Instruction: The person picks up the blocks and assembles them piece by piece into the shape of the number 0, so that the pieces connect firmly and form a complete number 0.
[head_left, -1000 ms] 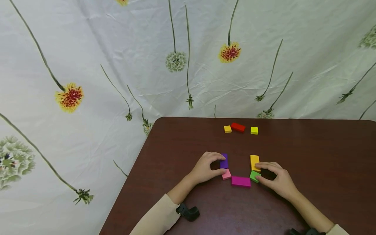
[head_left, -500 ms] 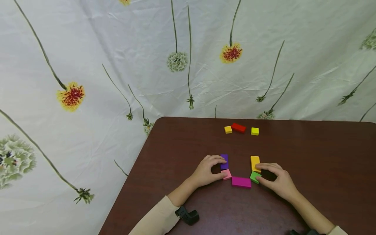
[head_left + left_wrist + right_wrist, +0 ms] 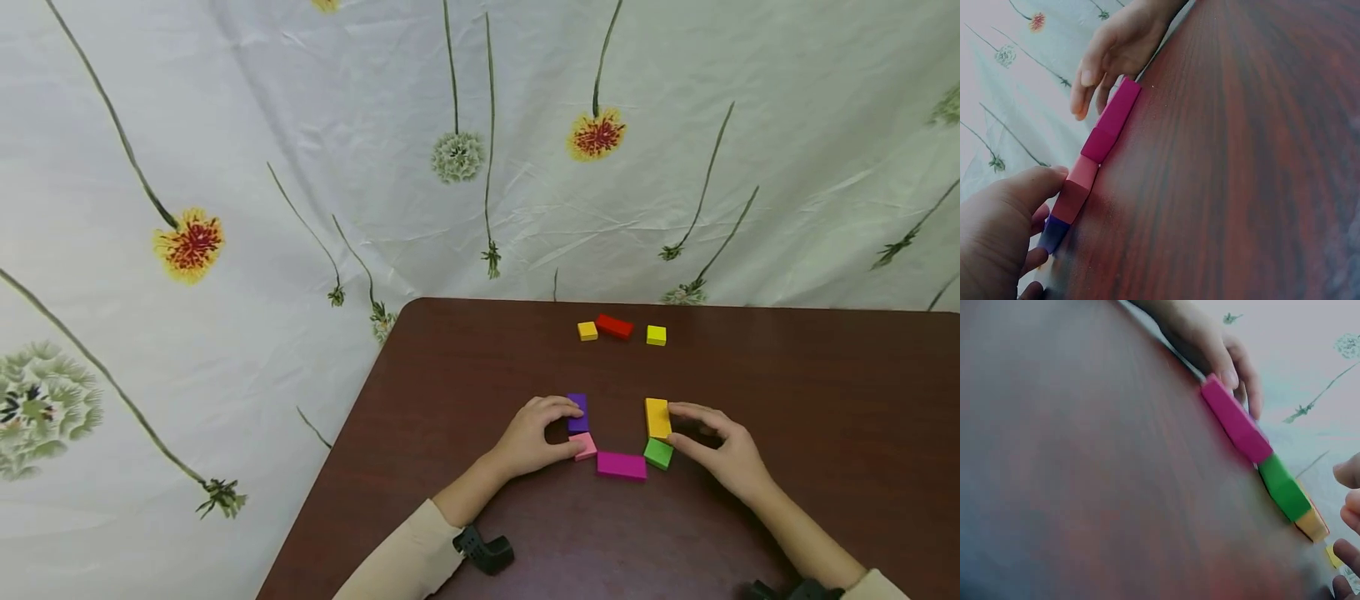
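My left hand (image 3: 531,437) lies beside a purple block (image 3: 577,413) and a pink block (image 3: 583,447). Its fingertips touch the purple one and its thumb the pink one, without a visible pinch. My right hand (image 3: 726,454) is just right of a yellow-orange block (image 3: 657,418) and a green block (image 3: 658,454); in the right wrist view its loosely bent fingers (image 3: 1349,472) stand apart from both. Between the two sides lies a magenta block (image 3: 621,466), nearest to me. Together these blocks form a U-shape with its far side unfilled.
Farther back on the dark brown table (image 3: 465,358) are a small yellow-orange block (image 3: 587,332), a tilted red block (image 3: 614,326) and a bright yellow block (image 3: 656,335). A flower-printed cloth (image 3: 375,125) hangs behind the table's far edge.
My right hand has come off the green and yellow-orange blocks and shifted slightly right. My left hand keeps its place by the purple and pink blocks. The head view has shifted slightly.
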`<state>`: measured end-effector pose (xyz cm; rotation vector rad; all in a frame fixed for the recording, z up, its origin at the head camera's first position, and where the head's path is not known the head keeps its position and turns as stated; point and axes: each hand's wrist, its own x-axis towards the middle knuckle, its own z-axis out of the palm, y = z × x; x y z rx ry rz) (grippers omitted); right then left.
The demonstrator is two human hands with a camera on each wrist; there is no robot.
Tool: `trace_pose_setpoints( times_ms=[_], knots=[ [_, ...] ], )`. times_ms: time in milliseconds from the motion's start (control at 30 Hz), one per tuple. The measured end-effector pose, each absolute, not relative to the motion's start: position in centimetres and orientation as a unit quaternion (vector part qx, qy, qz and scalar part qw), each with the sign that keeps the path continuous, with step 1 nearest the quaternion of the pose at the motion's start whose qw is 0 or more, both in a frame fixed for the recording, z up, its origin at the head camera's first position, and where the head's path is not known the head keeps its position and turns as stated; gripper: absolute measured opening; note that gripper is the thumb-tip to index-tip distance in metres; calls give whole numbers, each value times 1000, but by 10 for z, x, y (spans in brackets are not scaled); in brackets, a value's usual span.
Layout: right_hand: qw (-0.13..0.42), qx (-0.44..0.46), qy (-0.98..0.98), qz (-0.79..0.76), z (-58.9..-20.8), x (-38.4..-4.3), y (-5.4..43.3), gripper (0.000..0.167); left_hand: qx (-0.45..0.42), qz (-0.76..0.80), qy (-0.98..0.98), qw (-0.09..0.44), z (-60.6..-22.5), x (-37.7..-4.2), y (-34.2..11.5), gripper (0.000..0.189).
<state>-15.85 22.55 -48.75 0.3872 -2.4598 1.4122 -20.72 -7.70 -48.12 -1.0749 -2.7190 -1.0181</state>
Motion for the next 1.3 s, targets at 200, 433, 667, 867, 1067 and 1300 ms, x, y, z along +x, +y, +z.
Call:
trace_pose_setpoints(
  times_ms=[200,433,667,867,1067,1300],
  knots=[
    [100,92,-865,483,-473,-184,237,41,-345,-320,-883,14,-483,-207,-75,44],
    [87,56,-878,468,-459,-232,244,46,-345,-325,-880,11,-482,-207,-73,44],
    [71,46,-896,435,-457,-270,240,48,-343,-326,-881,16,-482,-206,-75,44],
    [36,31,-906,421,-462,-290,238,50,-344,-329,-879,19,-482,-204,-76,43],
    [26,25,-914,405,-465,-298,235,47,-345,-334,-877,19,-481,-203,-76,42],
    [39,36,-924,380,-466,-301,235,40,-347,-336,-875,21,-480,-205,-77,42]
  ],
)
